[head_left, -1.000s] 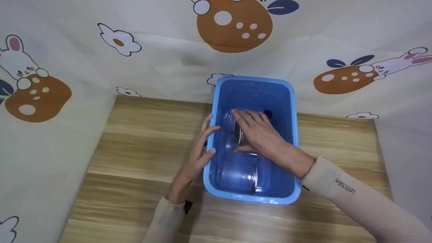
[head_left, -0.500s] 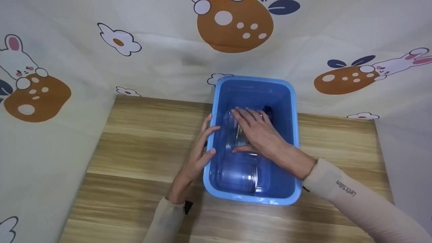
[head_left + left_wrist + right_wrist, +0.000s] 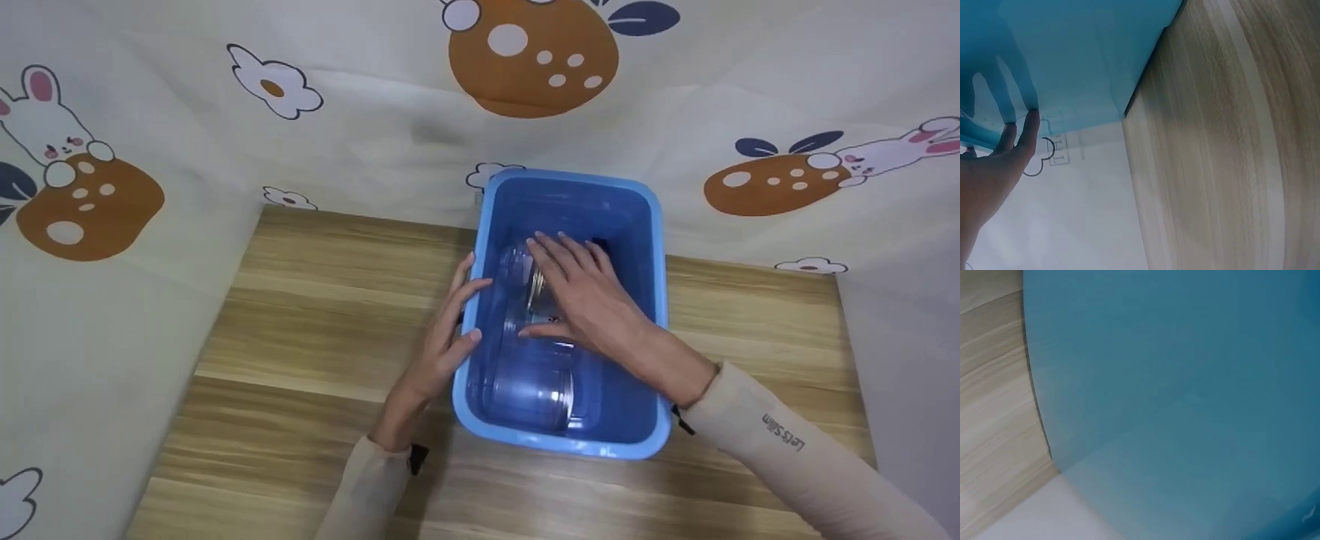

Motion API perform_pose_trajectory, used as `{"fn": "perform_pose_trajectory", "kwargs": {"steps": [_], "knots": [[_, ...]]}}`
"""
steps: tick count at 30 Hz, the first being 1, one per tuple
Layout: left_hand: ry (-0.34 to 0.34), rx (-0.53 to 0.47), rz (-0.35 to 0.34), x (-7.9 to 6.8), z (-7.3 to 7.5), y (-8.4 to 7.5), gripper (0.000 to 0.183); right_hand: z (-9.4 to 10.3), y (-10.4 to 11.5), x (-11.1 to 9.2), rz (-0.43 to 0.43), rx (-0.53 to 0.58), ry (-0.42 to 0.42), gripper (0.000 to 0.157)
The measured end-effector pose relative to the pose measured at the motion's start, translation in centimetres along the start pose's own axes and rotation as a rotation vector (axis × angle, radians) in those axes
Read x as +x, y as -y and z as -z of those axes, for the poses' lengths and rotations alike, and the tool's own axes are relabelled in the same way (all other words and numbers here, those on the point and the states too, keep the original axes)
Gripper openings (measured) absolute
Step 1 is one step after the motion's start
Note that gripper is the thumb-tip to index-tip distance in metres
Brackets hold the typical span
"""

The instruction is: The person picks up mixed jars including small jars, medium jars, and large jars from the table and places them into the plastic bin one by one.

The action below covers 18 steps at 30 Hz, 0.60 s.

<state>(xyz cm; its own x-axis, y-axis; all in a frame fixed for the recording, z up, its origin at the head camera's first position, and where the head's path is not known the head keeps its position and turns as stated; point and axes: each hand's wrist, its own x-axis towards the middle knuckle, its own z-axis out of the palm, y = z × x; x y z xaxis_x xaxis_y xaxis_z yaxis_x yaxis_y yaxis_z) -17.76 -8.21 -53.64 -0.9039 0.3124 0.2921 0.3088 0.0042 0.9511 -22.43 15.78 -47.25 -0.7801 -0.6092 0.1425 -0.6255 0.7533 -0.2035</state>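
Note:
A blue plastic bin [image 3: 657,247] stands on the wooden table in the head view. My left hand [image 3: 437,349] rests against its left side, with thumb and index fingertips at the rim. In the left wrist view, fingertips [image 3: 1032,115] touch the bin's outer wall [image 3: 1084,73]. My right hand [image 3: 592,300] reaches inside, fingers extended and thumb spread apart, over clear containers. One clear cylindrical container [image 3: 529,394] lies near the front; another [image 3: 514,262] with a shiny gold-toned edge [image 3: 535,291] lies farther back, partly hidden by the right hand. The right wrist view shows only the bin's outside, not the hand.
A small dark object [image 3: 599,244] shows behind the right fingertips in the bin. The wood-grain table [image 3: 315,315] extends around the bin. A patterned cloth backdrop [image 3: 375,127] rises behind it and along both sides.
The right hand has shifted slightly right and away from the back container, showing more of its gold-toned edge. The left hand stays at the rim. The head view has shifted slightly.

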Motion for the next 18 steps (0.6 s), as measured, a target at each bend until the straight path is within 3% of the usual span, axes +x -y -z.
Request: {"fn": "perform_pose_trajectory", "kwargs": {"steps": [8,18], "knots": [[-0.004,-0.005,-0.01,0.1,0.0,-0.1,0.055,0.5,0.0,-0.4,-0.018,-0.004,0.007,0.111],[0.014,-0.08,-0.046,0.2,-0.2,0.0,0.056,1.0,-0.2,-1.2,-0.015,-0.013,-0.006,0.109]]}}
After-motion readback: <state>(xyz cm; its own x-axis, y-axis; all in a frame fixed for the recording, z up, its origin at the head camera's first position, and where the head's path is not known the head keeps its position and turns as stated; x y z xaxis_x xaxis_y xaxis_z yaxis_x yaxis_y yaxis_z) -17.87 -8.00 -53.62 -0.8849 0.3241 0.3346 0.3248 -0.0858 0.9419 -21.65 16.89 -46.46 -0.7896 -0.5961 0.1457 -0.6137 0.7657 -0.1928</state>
